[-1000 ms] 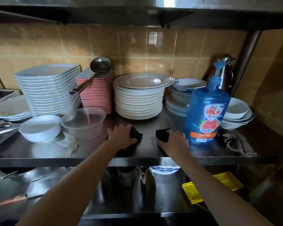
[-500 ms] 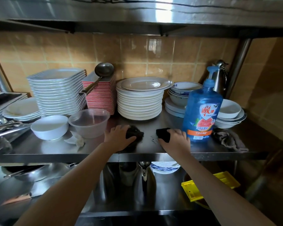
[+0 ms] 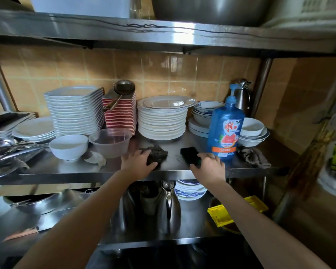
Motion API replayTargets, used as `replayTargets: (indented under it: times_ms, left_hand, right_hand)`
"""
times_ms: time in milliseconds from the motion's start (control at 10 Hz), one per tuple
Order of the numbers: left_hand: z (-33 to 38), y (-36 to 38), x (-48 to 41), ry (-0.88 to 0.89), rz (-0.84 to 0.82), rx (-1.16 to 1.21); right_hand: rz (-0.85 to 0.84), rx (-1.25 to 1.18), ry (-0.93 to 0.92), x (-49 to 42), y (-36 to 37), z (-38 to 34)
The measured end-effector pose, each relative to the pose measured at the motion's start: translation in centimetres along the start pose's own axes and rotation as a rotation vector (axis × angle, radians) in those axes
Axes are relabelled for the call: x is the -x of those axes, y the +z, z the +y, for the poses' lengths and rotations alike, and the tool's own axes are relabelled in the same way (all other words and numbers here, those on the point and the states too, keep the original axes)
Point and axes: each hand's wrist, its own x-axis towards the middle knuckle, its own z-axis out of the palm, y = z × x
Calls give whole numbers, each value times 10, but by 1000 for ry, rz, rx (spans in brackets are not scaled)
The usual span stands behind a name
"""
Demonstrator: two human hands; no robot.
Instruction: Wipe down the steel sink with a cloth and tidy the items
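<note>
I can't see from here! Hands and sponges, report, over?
Left hand on dark scourer. Right hand on black sponge. Soap bottle crowds right.

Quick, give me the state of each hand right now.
Left hand: closed on a dark scouring pad on the shelf.
Right hand: closed on a black sponge on the same shelf.

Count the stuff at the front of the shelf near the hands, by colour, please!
Dark scrubbing pads: 2, one under the left hand at, one under the right hand at
Blue soap bottle: 1
White bowl: 1
Clear plastic bowl: 1
Grey rag: 1
Total: 6
</note>
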Motion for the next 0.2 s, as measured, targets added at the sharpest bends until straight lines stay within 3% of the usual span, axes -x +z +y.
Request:
replayTargets:
  times_ms: [200]
  left_hand:
    - [2, -16, 41, 14, 39, 27]
  right_hand:
    - [35, 30, -9, 42, -20, -4]
